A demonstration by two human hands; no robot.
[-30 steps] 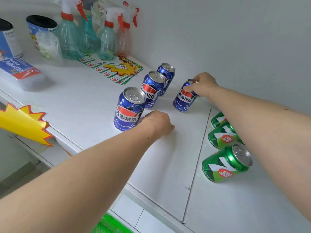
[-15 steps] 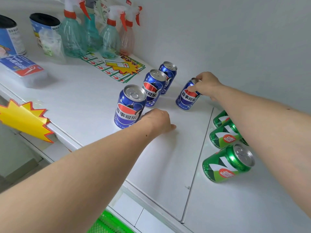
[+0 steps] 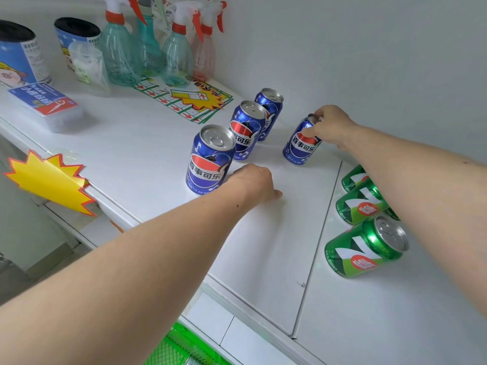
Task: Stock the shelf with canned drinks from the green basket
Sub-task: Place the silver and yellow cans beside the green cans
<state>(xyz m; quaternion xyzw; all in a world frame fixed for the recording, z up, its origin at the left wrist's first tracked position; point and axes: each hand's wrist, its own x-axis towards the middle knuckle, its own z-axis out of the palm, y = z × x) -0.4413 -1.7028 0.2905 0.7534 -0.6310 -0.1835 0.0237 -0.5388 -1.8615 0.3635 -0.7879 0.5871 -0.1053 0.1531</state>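
Note:
Three blue cola cans stand in a row on the white shelf [image 3: 147,159]: a near one [image 3: 208,162], a middle one [image 3: 245,131] and a far one [image 3: 268,111]. A fourth blue can [image 3: 299,147] stands to their right, tilted slightly, and my right hand [image 3: 332,125] grips its top. My left hand [image 3: 253,184] rests on the shelf beside the near can, fingers curled under. Three green soda cans, front one [image 3: 363,248], stand at the right, partly behind my right forearm. A corner of the green basket [image 3: 174,349] shows below the shelf edge.
Spray bottles [image 3: 118,48] stand at the back of the shelf with two blue canisters [image 3: 18,54], a floss box [image 3: 44,101] and a sheet of price stickers [image 3: 189,98]. A yellow starburst tag [image 3: 47,180] hangs off the front edge. White wall behind.
My right hand has kept its grip on the fourth blue can and shifted it slightly on the shelf. My left hand has stayed beside the near can.

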